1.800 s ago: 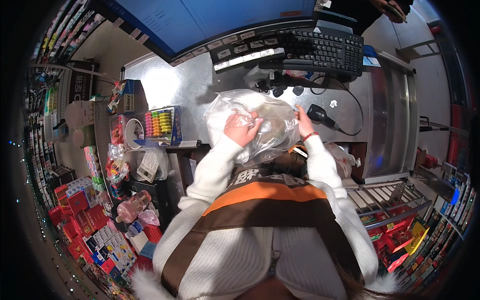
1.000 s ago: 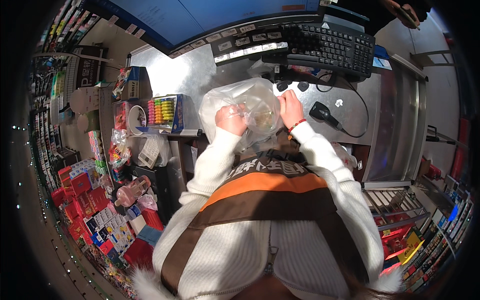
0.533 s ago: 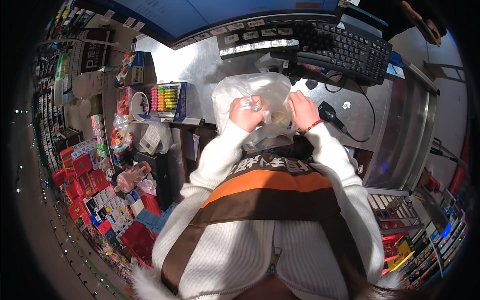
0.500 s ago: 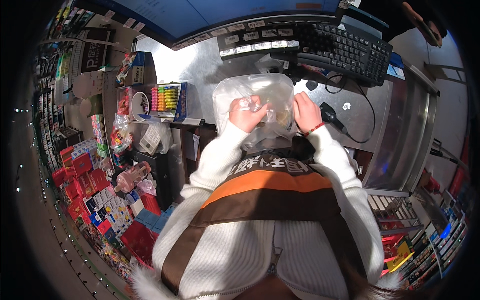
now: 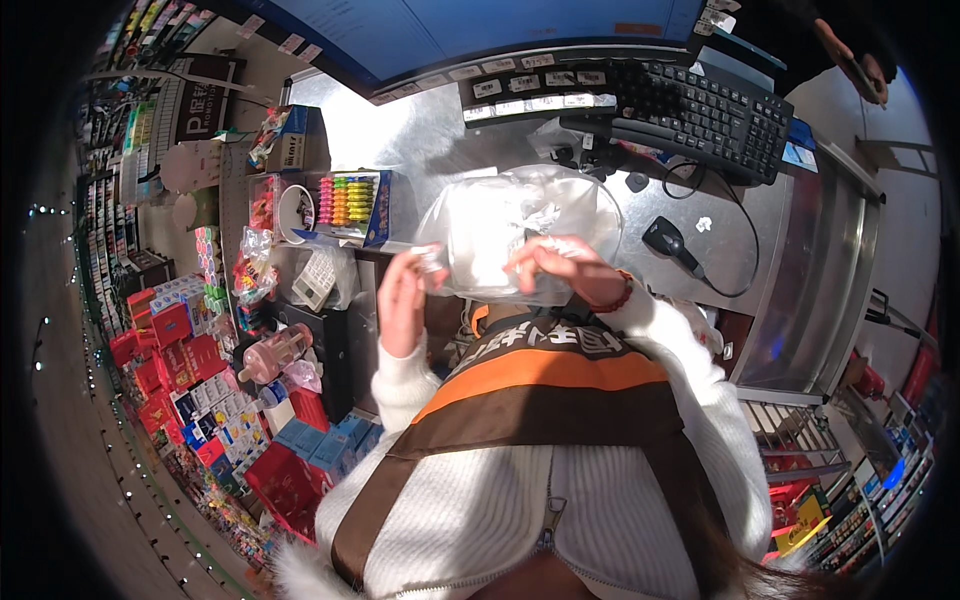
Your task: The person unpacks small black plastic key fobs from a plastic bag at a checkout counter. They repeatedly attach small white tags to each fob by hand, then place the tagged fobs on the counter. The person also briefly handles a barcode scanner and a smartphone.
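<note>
While the translucent bag (image 5: 482,230) sits puffed at the near edge of the metal counter (image 5: 400,125), the left hand (image 5: 403,300) pinches its left side; the right hand (image 5: 575,272) curls over it, pinch unclear.

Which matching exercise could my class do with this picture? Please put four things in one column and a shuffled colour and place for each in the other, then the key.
Things:
1. bag
2. scanner
3. keyboard
4. bracelet

Colours and places:
A. black, beyond the bag, near the blue screen
B. red, at the wrist of the right hand
C. whitish, in front of the brown apron
D. black, on the metal counter, just right of the bag

Right pairs: 1-C, 2-D, 3-A, 4-B
</note>
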### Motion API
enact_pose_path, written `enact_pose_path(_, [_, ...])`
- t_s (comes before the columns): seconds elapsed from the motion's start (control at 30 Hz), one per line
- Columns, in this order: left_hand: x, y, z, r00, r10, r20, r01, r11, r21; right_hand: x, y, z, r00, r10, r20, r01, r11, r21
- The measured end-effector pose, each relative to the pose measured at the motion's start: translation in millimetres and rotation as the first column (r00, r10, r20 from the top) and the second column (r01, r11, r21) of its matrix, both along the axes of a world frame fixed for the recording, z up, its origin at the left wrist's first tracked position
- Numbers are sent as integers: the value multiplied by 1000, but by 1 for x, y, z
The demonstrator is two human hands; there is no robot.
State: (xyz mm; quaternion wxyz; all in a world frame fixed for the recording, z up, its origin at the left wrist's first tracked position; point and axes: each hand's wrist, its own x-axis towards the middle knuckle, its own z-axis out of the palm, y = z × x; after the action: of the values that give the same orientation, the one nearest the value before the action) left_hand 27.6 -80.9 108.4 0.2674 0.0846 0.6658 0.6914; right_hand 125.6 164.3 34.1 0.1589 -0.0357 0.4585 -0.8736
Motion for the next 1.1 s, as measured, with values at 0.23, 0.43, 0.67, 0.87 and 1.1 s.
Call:
enact_pose_path(0.23, [-6, 60, 0, 403, -515, -756, 11, 829, -559, -21, -40, 14, 909, -156, 387, 260, 937, -233])
enact_pose_path(0.43, [-93, -21, -94, 858, 309, -410, -385, 916, -116, 19, -21, 81, 881, -371, 294, 383, 923, 19])
enact_pose_path(0.67, [-65, 41, -252, 902, -296, 314, 376, 896, -236, 111, 30, 168, 599, -796, 90, 800, 599, -31])
enact_pose_path(0.87, [0, 150, -226, 735, -670, 101, 678, 725, -121, 195, 93, 188, 116, -988, -99, 991, 108, 82])
enact_pose_path(1.1, [63, 195, -213, 924, -383, -13, 377, 915, -146, 292, 253, 136, -96, -995, 11, 973, -91, 212])
